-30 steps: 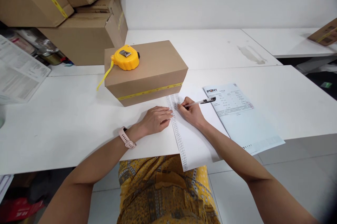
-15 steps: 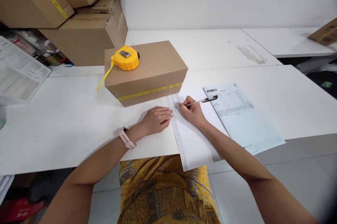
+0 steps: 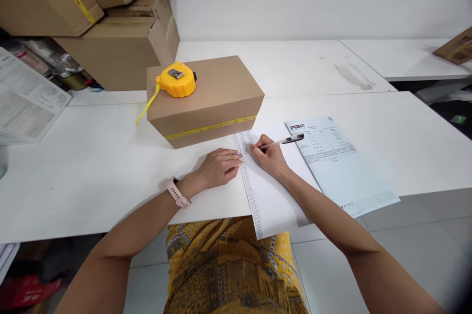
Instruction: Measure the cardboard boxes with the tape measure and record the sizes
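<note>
A pen [image 3: 282, 141] with a black cap end is gripped in my right hand [image 3: 271, 158], its tip down at a sheet of paper [image 3: 275, 208]. Dense handwriting runs in columns down the sheet's left side, and its lower end hangs over the table edge. My left hand [image 3: 220, 169] lies flat, fingertips on the paper's left edge, holding nothing. Just beyond both hands sits a closed cardboard box [image 3: 210, 107] with yellow tape. On top of it rests a yellow tape measure [image 3: 177, 80], a short length of its blade sticking out.
Right of the paper lies a printed pale blue document [image 3: 339, 166]. Large cardboard boxes [image 3: 110, 48] are stacked at the back left, with a printed panel [image 3: 29, 98] standing near them. Another small box [image 3: 455, 47] stands far right on the white table [image 3: 110, 171].
The view shifts very slightly. The pen in my right hand has barely moved; my left hand stays in place.
</note>
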